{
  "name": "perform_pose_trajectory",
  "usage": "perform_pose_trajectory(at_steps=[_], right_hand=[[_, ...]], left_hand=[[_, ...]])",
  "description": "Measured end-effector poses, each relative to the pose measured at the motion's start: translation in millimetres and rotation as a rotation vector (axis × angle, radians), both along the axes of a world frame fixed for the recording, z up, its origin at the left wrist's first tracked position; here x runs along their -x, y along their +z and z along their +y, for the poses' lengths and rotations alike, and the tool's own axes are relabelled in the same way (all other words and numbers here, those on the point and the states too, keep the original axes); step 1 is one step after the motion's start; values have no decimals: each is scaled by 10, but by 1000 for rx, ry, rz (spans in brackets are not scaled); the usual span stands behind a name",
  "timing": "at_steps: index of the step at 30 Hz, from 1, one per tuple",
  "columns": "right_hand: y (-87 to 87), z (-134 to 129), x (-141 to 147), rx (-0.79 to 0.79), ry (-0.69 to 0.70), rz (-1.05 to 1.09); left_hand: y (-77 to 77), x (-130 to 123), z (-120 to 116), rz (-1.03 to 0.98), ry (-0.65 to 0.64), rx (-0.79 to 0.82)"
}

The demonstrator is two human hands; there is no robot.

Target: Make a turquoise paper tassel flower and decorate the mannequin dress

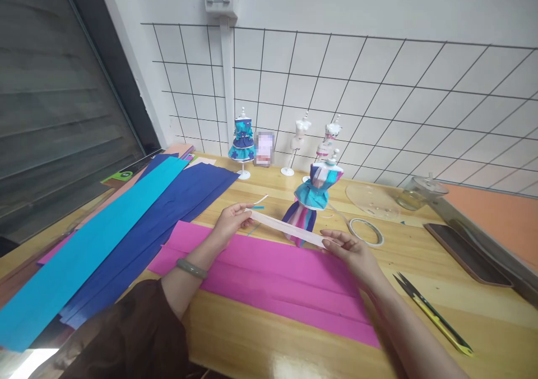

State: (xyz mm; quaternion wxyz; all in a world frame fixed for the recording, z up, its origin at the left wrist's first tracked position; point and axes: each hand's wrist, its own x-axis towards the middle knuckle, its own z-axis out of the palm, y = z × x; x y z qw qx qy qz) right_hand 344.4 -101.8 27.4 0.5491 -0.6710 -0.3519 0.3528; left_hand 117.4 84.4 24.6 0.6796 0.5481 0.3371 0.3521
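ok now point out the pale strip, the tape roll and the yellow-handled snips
pale strip (290,229): head view, middle of its length
tape roll (381,237): head view, right side of the ring
yellow-handled snips (434,317): head view, yellow handle

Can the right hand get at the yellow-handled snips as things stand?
Probably yes: the yellow-handled snips lie uncovered on the table, with nothing seen blocking the way. But the right hand holds one end of the pale strip, so it would likely have to let go first.

1 head-worn camera, looking forward and down, near a wooden table (235,334), facing a white wall (357,3)
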Motion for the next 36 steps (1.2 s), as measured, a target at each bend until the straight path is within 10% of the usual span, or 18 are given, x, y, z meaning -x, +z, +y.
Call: perform_pose_trajectory(at_steps=[12, 20, 30, 36], right_hand=[[7, 10, -20, -56, -61, 80], [47, -1, 60, 14, -7, 2], [72, -8, 314, 64, 210, -51], [62, -17, 280, 61, 139, -43]], left_hand=[[-23, 5, 17, 11, 37, 2], [-7, -15, -34, 64, 194, -275], [113, -60, -614, 313, -406, -911], [54, -69, -557, 358, -370, -963]])
